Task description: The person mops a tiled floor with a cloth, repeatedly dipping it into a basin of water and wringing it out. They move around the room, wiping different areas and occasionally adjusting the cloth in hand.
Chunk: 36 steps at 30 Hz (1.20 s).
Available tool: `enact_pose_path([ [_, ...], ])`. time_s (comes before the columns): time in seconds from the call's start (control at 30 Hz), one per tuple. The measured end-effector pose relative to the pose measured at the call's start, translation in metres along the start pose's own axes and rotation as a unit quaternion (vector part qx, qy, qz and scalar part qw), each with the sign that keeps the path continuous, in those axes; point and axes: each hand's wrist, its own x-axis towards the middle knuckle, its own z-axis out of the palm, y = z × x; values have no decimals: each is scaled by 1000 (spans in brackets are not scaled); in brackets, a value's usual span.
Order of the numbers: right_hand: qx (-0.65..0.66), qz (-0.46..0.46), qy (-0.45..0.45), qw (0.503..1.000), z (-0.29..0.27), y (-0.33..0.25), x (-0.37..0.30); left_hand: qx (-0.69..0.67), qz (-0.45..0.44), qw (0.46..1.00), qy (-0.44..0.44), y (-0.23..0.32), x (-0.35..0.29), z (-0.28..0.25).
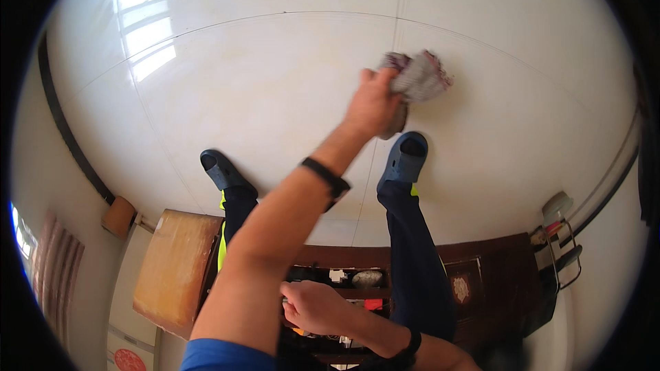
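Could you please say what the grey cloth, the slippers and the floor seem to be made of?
Grey cloth: soft matte textile, judging by its crumpled folds; fibre unclear.
Slippers: matte, probably moulded foam or rubber, from their smooth one-piece look.
Floor: glossy, probably ceramic tile, with reflections and thin joint lines.

Daylight is brightening the pale floor (275, 75), and white, barred glare (144, 17) is gleaming well left of the cloth (421, 77). A soft shadow is spreading just right of the cloth. The left hand (375, 103) beside it is blurring. Below the cloth, the cabinet (505, 268) is sinking into dimness. Fisheye distortion is curving edges all around it.
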Motion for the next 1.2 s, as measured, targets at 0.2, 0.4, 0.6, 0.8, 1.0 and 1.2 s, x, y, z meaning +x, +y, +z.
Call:
enact_pose_path([
  [0.2, 1, 3, -20, 1000, 10, -15, 20, 31, -49, 985, 160, -71, -64, -132],
  [0.4, -1, -10, -19, 1000, 19, -8, 21, 114, -156, 966, 174, -140, -71, -123],
  [0.6, -21, -41, 11, 999, 37, 17, 6, 92, -50, 993, 50, -100, -42, 9],
  [0.8, 69, -147, 148, 976, 54, 22, 14, 21, -117, 976, -184, -10, -39, 72],
  [1.0, -41, 29, -57, 997, 43, -9, 39, -110, -17, 988, -107, -14, -98, -85],
  [1.2, -55, 55, -94, 992, 38, -29, 78, -131, -151, 967, 159, -141, -150, -319],
])
